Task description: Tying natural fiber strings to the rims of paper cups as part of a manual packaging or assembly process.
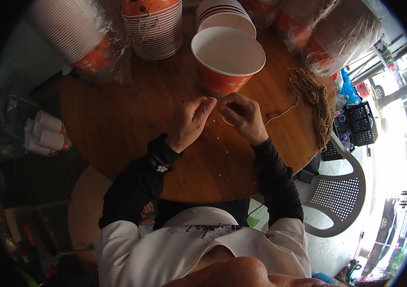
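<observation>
Over the round wooden table, my left hand (190,123) and my right hand (245,116) meet just in front of an orange paper bucket (220,81) with a white inside. Both hands are closed in a pinch, fingertips almost touching, on a thin tan string (284,114). A short bit of it shows between the fingertips. From below my right hand the string runs right toward a tangled bundle of twine (314,98) at the table's right edge. The bucket stands upright, open side up.
Behind the bucket lie nested paper buckets (227,13). A string-tied stack (153,36) stands left of them, and plastic-wrapped stacks (340,36) line both far sides. Small white specks dot the wooden tabletop (132,124). A grey plastic chair (340,193) and black crates (360,123) are at the right.
</observation>
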